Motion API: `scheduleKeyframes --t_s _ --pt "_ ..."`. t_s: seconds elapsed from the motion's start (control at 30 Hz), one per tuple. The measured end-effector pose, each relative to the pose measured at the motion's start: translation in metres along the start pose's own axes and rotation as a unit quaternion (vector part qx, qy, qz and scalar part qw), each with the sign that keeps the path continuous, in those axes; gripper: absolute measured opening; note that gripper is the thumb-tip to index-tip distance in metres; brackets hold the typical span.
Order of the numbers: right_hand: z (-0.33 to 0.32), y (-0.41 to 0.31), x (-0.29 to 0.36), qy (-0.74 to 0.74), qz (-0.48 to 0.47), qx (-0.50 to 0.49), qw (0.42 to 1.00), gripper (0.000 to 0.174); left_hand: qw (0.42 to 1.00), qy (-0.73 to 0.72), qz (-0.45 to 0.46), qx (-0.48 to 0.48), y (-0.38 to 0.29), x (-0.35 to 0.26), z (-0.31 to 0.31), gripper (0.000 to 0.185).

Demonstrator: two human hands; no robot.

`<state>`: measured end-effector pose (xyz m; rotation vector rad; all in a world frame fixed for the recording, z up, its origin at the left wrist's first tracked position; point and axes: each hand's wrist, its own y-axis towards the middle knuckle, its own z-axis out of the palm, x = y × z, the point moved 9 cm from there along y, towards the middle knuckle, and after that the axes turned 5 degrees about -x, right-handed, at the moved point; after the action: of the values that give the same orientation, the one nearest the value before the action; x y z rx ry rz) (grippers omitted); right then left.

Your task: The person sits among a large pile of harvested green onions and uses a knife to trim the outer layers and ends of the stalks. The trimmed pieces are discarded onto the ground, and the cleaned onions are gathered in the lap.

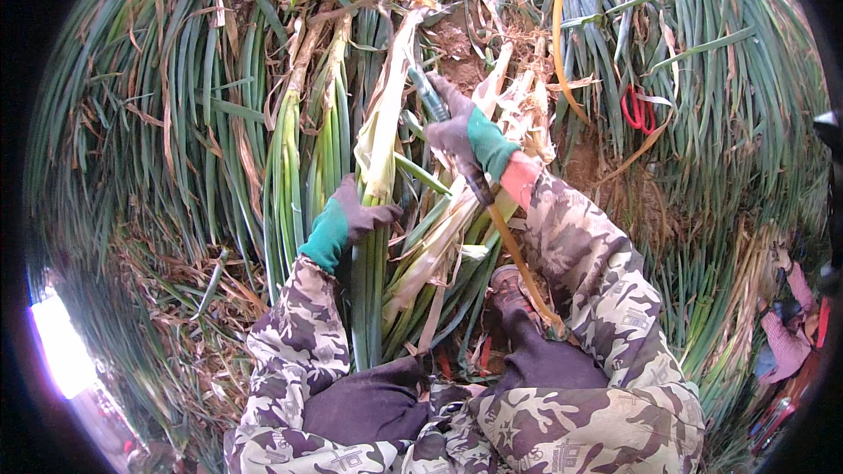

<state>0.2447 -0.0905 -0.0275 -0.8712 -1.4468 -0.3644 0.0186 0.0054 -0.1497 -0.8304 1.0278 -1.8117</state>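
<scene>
My left hand (362,210), in a dark-palmed glove with a green cuff, grips a large green onion (382,164) where its pale stalk turns into green leaves. The onion's root end points away from me, and dry skin hangs about it. In my right hand (458,122), gloved alike, is an air blow gun (428,95) with a green body; its front end is beside the pale stalk. A yellow hose (510,237) runs from its handle down towards my knee. More green onions (428,260) with papery skins lie under my right forearm, partly hidden.
Deep piles of green onions stand left (164,112) and right (711,66). Another yellow hose stretch (560,26) hangs ahead, near red ties (637,110). Dry peelings (217,283) litter the ground. At far right is another person (787,342).
</scene>
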Motion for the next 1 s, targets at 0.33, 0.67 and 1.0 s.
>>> scheduleKeyframes --t_s 0.33,0.67,1.0 --pt "-0.033 0.093 -0.008 0.097 -0.019 -0.036 0.994 0.082 0.865 0.391 0.314 0.028 -0.071 0.001 0.038 0.036" --pt "-0.054 0.142 -0.010 0.041 0.010 -0.070 0.997 0.075 0.723 0.534 0.428 0.089 -0.073 -0.006 0.034 0.029" --pt "-0.056 0.024 0.007 0.007 0.067 0.037 0.997 0.086 0.367 0.724 0.546 -0.208 -0.134 -0.015 0.139 0.043"
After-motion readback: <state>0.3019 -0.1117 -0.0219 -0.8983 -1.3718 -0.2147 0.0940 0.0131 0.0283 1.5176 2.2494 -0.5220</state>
